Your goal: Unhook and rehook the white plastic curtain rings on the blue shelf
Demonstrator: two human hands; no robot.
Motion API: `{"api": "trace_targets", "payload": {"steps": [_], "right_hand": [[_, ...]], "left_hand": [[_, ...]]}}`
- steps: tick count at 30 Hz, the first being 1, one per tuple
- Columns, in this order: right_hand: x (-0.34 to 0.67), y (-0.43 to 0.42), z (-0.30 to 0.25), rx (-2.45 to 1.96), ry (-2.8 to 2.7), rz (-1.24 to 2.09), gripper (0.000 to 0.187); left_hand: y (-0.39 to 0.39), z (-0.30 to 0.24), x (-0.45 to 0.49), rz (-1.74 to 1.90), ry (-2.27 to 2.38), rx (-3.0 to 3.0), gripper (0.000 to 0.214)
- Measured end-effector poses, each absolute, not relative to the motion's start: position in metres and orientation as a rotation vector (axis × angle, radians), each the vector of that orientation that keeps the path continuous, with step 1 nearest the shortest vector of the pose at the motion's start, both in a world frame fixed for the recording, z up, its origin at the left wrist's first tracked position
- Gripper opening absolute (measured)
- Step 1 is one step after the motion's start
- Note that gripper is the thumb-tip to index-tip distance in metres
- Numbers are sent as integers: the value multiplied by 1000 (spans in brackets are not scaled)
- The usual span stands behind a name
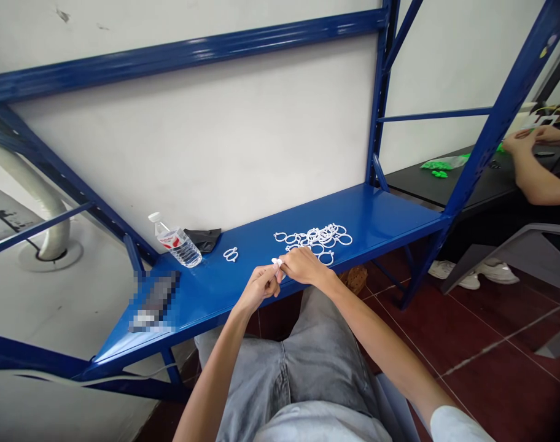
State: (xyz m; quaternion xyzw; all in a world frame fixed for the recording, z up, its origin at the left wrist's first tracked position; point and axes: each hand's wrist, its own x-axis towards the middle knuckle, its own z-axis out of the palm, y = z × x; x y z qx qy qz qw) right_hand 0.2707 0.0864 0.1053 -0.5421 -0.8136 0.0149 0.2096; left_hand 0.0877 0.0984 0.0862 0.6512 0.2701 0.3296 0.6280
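Note:
My left hand (261, 285) and my right hand (302, 265) meet over the front edge of the blue shelf, both with fingers closed. Between their fingertips a small part of a white plastic ring (277, 262) shows; the fingers hide the rest of it. Just behind my right hand lies a loose pile of white plastic rings (328, 235) with small knobs. To the left, apart from the pile, a couple of similar rings (231, 253) lie together on the shelf.
On the blue shelf (256, 245) a water bottle (176, 242) stands beside a black pouch (206, 239). A blurred dark object (155, 301) lies at the left end. Blue posts (473, 123) frame the shelf. At right, another person's hands (522, 141) work above a black table (413, 178).

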Motion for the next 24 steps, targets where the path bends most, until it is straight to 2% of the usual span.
{"api": "trace_targets", "payload": {"steps": [6, 8, 10, 15, 20, 24], "right_hand": [[284, 100, 95, -1381, -2137, 346, 64], [287, 104, 92, -1330, -2055, 458, 65], [289, 106, 91, -1299, -1983, 516, 59], [295, 108, 91, -1234, -1850, 698, 26], [304, 111, 91, -1411, -1739, 876, 27], [310, 113, 90, -1610, -1714, 783, 30]], "left_hand": [[90, 84, 98, 821, 581, 1500, 53], [94, 82, 100, 831, 565, 1491, 51], [101, 80, 101, 857, 590, 1474, 49], [121, 80, 103, 857, 751, 1548, 48], [140, 83, 96, 830, 912, 1729, 53], [166, 82, 66, 930, 1316, 2050, 43]]}}
